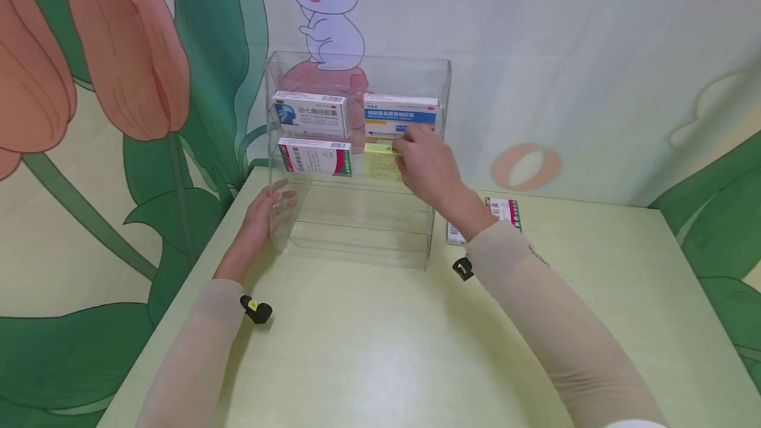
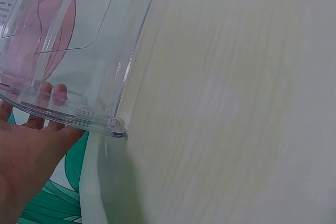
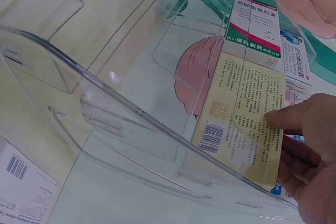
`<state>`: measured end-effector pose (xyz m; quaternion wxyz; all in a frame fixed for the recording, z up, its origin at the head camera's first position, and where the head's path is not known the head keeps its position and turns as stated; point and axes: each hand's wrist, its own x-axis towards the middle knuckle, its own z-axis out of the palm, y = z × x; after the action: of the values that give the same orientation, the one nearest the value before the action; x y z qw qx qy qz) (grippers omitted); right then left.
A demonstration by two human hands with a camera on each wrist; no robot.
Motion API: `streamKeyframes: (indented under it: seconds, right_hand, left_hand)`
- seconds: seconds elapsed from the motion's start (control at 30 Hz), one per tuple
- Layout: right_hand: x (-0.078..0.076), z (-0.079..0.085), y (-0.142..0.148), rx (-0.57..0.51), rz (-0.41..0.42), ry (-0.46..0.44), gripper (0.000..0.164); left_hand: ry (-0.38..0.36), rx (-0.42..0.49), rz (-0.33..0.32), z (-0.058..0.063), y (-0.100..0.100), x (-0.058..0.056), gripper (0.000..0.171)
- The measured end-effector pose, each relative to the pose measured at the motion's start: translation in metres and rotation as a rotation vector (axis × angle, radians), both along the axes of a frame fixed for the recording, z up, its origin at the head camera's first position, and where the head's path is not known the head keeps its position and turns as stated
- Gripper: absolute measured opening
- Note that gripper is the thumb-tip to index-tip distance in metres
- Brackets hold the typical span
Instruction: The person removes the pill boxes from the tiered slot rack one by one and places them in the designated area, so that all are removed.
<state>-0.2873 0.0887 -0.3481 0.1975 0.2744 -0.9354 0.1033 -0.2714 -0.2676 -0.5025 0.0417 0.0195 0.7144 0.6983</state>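
A clear acrylic display rack (image 1: 351, 240) stands upright on the table, with medicine boxes on its tiers. My left hand (image 1: 258, 216) holds the rack's left side low down; in the left wrist view, two fingertips (image 2: 60, 94) show through the plastic. My right hand (image 1: 429, 167) pinches a yellow medicine box (image 3: 239, 119) at its upper edge, thumb on the printed face and fingers behind. That box sits beside a white, red and green box (image 1: 316, 157) on the same tier. Above are a white box with a blue head picture (image 1: 310, 115) and a blue-striped box (image 1: 401, 111).
More medicine boxes (image 1: 504, 210) lie on the table right of the rack, partly hidden by my right forearm. Two lower tiers of the rack hold no boxes. Behind the table (image 1: 368, 342) hangs a printed backdrop (image 1: 535, 71) with tulips and a rabbit.
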Motion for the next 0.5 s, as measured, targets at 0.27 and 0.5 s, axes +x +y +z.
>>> streamKeyframes:
  seconds: [0.27, 0.5]
  right_hand:
    - [-0.0017, -0.001, 0.0008, -0.01, 0.016, -0.018, 0.022]
    - [-0.0012, -0.004, 0.0032, -0.05, 0.055, -0.01, 0.02]
  left_hand:
    - [-0.019, -0.009, 0.01, 0.0021, 0.0022, 0.0001, 0.054]
    - [-0.018, 0.0, 0.011, 0.0022, 0.0026, -0.0007, 0.054]
